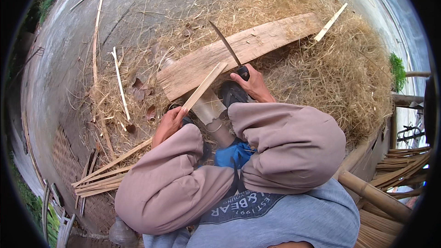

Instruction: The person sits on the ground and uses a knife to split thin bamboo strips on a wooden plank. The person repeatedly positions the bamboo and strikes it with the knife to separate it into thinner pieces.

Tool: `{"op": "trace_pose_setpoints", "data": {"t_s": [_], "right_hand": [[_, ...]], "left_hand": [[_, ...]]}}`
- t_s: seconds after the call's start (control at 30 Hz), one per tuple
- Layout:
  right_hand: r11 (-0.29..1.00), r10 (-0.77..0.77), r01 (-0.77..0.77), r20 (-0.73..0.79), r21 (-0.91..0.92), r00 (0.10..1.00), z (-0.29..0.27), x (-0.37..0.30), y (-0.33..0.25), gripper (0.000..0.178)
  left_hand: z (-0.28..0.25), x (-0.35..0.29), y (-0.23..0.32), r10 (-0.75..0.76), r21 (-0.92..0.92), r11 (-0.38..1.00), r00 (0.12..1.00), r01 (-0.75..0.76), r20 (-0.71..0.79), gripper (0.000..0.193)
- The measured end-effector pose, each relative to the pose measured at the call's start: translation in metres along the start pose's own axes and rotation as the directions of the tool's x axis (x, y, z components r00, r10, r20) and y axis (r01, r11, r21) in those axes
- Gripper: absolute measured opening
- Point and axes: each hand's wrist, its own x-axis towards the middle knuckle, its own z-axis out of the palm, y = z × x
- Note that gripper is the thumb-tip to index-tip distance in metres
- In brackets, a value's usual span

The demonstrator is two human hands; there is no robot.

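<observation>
In my left hand [171, 121] is a flat bamboo strip [205, 86], its fingers closed round the near end. The strip slants up and to the right, its far end by the near edge of a wooden board [243, 50]. My right hand [254, 84] grips the black handle of a long knife [225, 41]. Its blade points up and to the left, passing above the board. Between my knees, a pale sleeve-like piece [209, 106] lies around a post that runs under the board. A blue bundle [233, 154] sits at the near end of that post.
Curly bamboo shavings [330, 78] heap up on the right and behind the board. Several split bamboo strips [103, 179] lie to my left, near a woven mat [69, 156]. Loose strips [120, 82] are scattered on the grey floor. A bamboo pole [374, 195] and bundled strips stand at right.
</observation>
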Motion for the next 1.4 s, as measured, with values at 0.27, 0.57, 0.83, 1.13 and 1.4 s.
{"op": "trace_pose_setpoints", "data": {"t_s": [0.27,0.57,0.83,1.13,1.4], "right_hand": [[0.957,-0.164,0.169,0.042,-0.237,0.986,-0.005,0.011,0.004,0.034],[0.907,-0.262,0.244,-0.008,-0.342,0.965,0.002,-0.014,0.001,0.03],[0.924,-0.072,0.089,0.061,-0.372,0.996,-0.001,-0.009,0.016,0.032],[0.937,-0.048,0.06,0.043,-0.343,0.998,0.013,-0.003,0.03,0.037],[0.962,0.01,0.011,0.076,-0.272,0.997,0.011,-0.007,0.034,0.037]], "left_hand": [[-0.003,-0.005,0.006,0.482,0.517,0.804,0.831,-0.293,-0.278,0.039],[0.008,-0.025,0.037,0.357,0.663,0.747,0.869,-0.045,-0.344,0.034],[0.01,-0.02,0.029,0.371,0.74,0.672,0.863,0.004,-0.342,0.03],[0.012,-0.017,0.024,0.351,0.728,0.686,0.873,0.005,-0.337,0.032],[-0.004,-0.016,0.027,0.233,0.49,0.867,0.942,-0.088,-0.242,0.043]]}}
